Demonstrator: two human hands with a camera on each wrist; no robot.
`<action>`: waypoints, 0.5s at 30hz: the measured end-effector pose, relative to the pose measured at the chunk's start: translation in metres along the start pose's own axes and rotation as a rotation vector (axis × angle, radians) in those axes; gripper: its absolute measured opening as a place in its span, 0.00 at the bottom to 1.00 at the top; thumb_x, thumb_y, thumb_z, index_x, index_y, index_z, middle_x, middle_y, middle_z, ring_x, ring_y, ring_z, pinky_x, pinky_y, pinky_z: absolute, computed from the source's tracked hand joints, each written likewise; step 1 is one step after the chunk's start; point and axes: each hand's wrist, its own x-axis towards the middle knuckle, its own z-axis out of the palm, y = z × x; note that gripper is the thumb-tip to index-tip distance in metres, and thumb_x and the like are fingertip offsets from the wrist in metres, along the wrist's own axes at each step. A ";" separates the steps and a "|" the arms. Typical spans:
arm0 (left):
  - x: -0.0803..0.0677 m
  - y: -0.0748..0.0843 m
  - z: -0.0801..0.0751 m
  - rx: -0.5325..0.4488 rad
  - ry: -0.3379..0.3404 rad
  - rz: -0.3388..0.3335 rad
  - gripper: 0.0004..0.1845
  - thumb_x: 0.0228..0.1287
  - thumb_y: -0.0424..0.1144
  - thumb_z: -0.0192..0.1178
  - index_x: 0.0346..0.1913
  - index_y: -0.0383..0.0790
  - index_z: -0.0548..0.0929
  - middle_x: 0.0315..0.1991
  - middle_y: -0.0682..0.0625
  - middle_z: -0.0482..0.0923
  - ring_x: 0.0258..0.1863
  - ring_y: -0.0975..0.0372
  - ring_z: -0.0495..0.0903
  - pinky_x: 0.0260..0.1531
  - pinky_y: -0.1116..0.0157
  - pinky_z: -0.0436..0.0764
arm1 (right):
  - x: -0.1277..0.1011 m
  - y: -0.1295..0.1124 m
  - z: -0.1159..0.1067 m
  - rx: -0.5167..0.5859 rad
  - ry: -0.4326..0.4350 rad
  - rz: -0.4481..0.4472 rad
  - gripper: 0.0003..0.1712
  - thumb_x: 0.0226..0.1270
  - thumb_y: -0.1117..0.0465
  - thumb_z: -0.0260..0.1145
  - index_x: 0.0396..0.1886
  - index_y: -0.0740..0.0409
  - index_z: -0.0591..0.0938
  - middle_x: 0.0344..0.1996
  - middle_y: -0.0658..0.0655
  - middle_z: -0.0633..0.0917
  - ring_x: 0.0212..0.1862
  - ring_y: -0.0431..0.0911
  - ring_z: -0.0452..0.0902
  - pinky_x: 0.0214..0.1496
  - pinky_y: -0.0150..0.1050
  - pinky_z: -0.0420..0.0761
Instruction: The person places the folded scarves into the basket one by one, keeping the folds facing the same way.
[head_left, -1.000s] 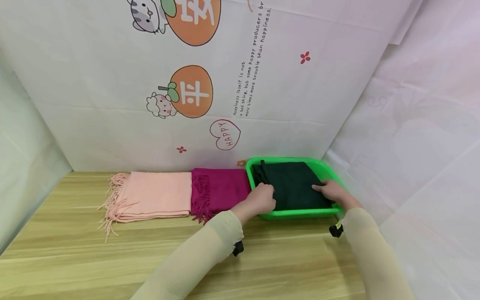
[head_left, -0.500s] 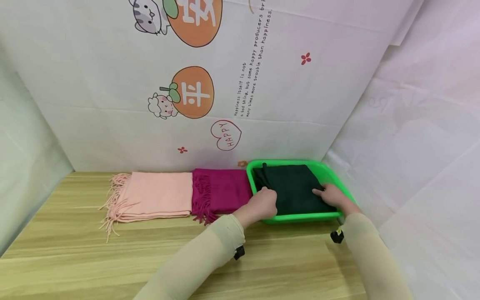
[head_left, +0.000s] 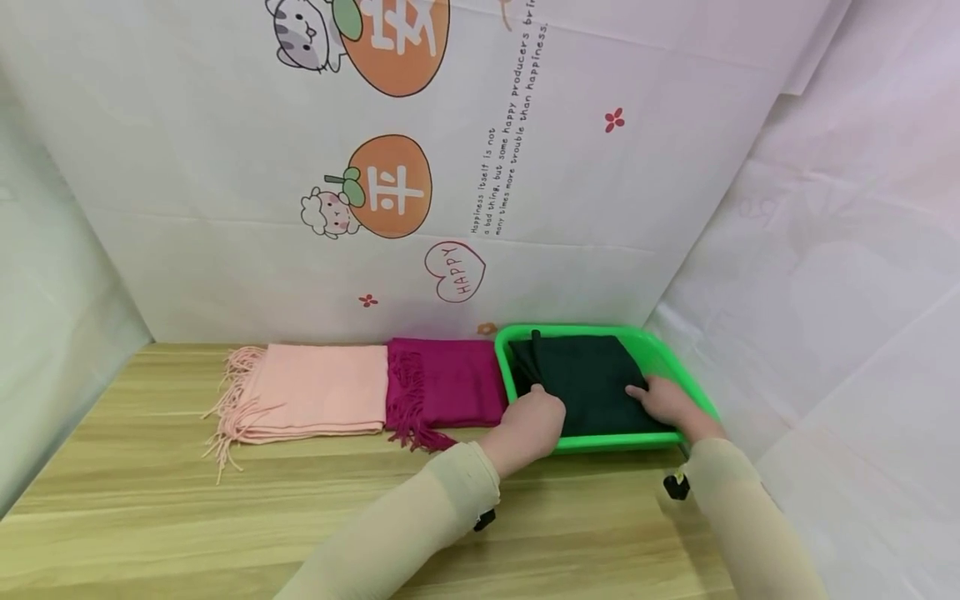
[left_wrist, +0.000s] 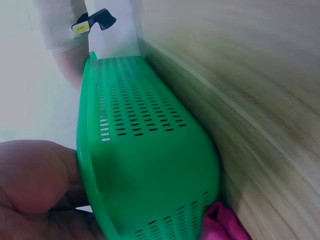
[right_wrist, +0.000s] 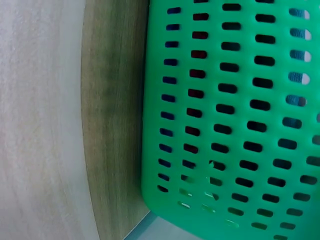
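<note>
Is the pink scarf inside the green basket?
No, the pink scarf lies folded on the wooden table, left of the magenta scarf, while the green basket holds a dark green cloth.

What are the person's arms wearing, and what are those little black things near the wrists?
Both arms wear long, snug, pale beige sleeves, the left sleeve and the right sleeve, reaching to the wrists. The left hand and right hand are bare. A small black clip hangs by the left wrist; another black clip with a yellow tag sits by the right.
</note>
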 end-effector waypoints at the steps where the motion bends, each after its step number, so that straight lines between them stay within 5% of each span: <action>1: -0.001 0.001 0.000 0.021 0.003 -0.009 0.18 0.81 0.38 0.65 0.28 0.44 0.91 0.70 0.40 0.84 0.16 0.60 0.81 0.15 0.68 0.79 | 0.001 -0.001 0.000 -0.005 0.003 -0.003 0.42 0.94 0.50 0.54 0.75 0.92 0.61 0.72 0.91 0.67 0.73 0.84 0.66 0.74 0.74 0.71; 5: -0.007 0.003 0.000 0.087 0.020 -0.033 0.13 0.80 0.42 0.66 0.34 0.46 0.95 0.65 0.42 0.85 0.41 0.56 0.87 0.24 0.67 0.86 | 0.001 -0.002 0.001 -0.023 0.016 0.002 0.43 0.93 0.50 0.55 0.76 0.91 0.61 0.73 0.91 0.67 0.73 0.83 0.65 0.74 0.74 0.71; 7: -0.008 0.003 0.001 0.107 0.028 -0.044 0.13 0.80 0.44 0.66 0.35 0.47 0.95 0.61 0.43 0.85 0.53 0.55 0.83 0.29 0.67 0.87 | -0.001 -0.003 0.001 -0.032 0.034 0.007 0.43 0.92 0.50 0.56 0.77 0.90 0.61 0.73 0.90 0.67 0.73 0.83 0.66 0.73 0.74 0.71; 15: -0.010 -0.007 0.006 0.159 0.043 -0.039 0.17 0.81 0.47 0.64 0.31 0.50 0.92 0.56 0.45 0.82 0.61 0.54 0.75 0.31 0.68 0.86 | -0.002 -0.015 0.003 -0.093 0.127 -0.016 0.39 0.89 0.55 0.61 0.78 0.85 0.63 0.73 0.88 0.68 0.72 0.82 0.67 0.72 0.75 0.72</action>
